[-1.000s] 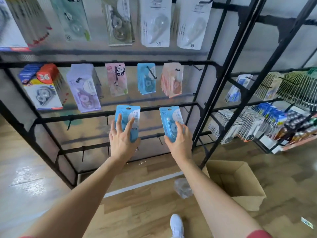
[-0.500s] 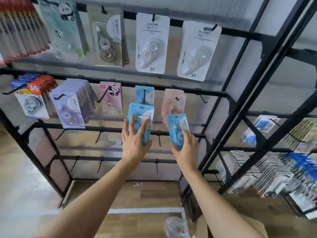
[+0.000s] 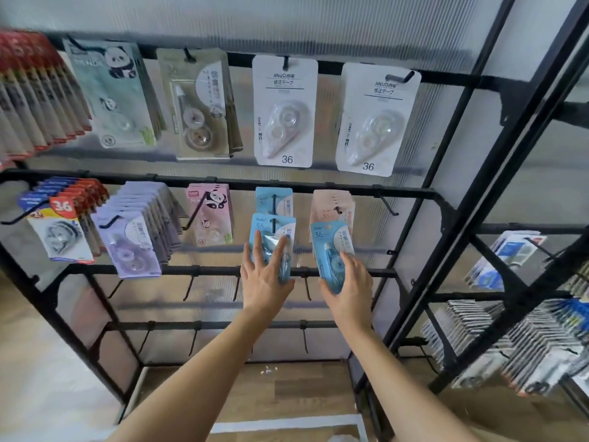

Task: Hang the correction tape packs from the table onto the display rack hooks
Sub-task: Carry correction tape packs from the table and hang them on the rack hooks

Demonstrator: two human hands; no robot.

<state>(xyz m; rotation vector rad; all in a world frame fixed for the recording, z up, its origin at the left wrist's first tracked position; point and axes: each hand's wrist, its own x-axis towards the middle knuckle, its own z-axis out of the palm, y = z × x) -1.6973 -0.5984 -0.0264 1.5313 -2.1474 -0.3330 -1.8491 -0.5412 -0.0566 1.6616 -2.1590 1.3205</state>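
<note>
You're pressing a blue pack [image 3: 271,229] onto the hook [image 3: 274,204], left hand [image 3: 263,283] fingers [image 3: 250,250] splayed flat. Your right hand [image 3: 349,291] is clamping the next pack [image 3: 330,247], probably needing its hole aligned.

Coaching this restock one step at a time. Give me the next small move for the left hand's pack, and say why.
Probably slide the left blue pack back along the hook toward the hung blue packs. The left hand lies with straight fingers on it, and the hook's dark tip seems to show in its hang hole, so it looks threaded but not seated.
</note>
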